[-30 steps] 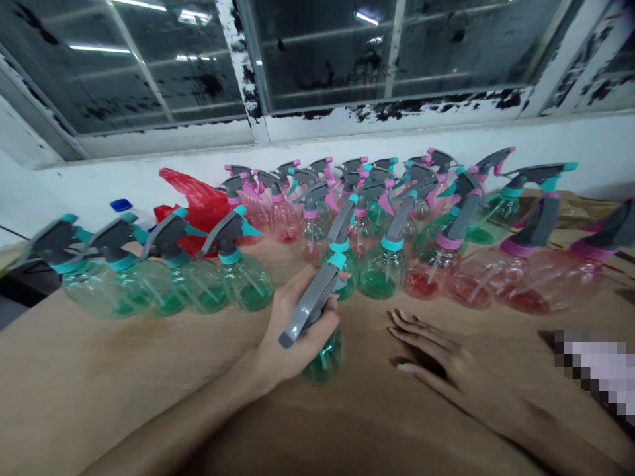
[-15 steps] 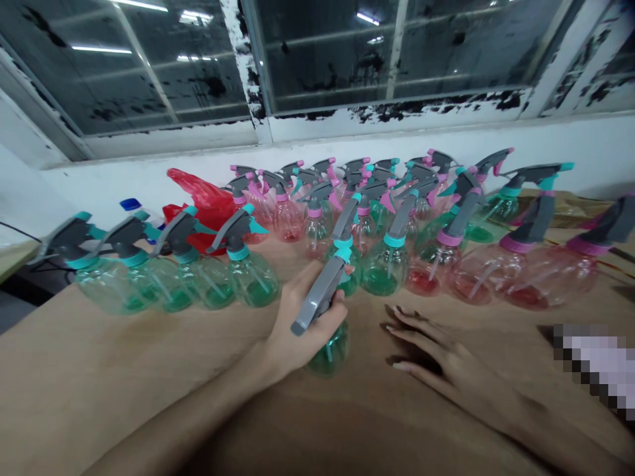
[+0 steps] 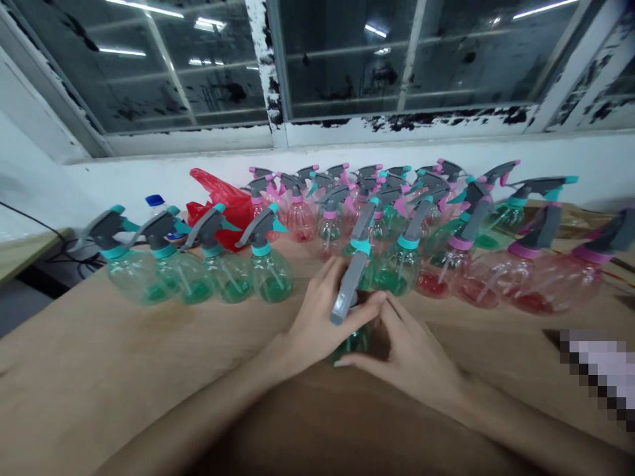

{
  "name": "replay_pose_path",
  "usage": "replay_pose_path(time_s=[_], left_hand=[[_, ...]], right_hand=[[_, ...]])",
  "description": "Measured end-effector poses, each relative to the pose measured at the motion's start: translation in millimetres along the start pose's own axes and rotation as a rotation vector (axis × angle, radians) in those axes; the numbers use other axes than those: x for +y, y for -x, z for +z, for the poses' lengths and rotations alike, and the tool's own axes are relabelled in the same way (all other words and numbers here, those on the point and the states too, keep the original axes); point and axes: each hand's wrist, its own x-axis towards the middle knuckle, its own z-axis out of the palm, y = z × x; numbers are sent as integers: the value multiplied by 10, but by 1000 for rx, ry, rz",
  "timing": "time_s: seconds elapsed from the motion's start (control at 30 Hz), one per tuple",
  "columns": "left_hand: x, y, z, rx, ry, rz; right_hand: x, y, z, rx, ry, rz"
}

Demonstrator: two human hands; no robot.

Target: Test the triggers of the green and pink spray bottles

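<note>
A green spray bottle (image 3: 354,340) with a grey trigger head stands upright on the table in front of me. My left hand (image 3: 325,314) is wrapped round its neck, just under the head. Around the right side of the same bottle curves my right hand (image 3: 411,350), its thumb at the near side low down and its fingers near my left thumb. Most of the bottle's body is hidden by both hands. Just behind stands another green spray bottle (image 3: 394,271) with a turquoise collar.
Green spray bottles (image 3: 270,277) line up on the left, pink ones (image 3: 496,281) on the right, with several more behind. A red plastic bag (image 3: 223,198) and a blue-capped bottle (image 3: 156,205) lie at the back left. A blurred-out item (image 3: 602,360) rests at the right.
My right hand has moved left from the table to the green spray bottle. My left hand still grips its neck. The whole view has shifted slightly.
</note>
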Motion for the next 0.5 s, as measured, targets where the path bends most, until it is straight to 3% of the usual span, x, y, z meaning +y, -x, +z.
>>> replay_pose_path(time_s=[0.2, 0.5], left_hand=[[-59, -19, -91, -24, -11, -27], [-226, 63, -311, -17, -49, -126]], right_hand=[[-124, -174, 113, 104, 67, -76], [-198, -431, 121, 50, 107, -116]])
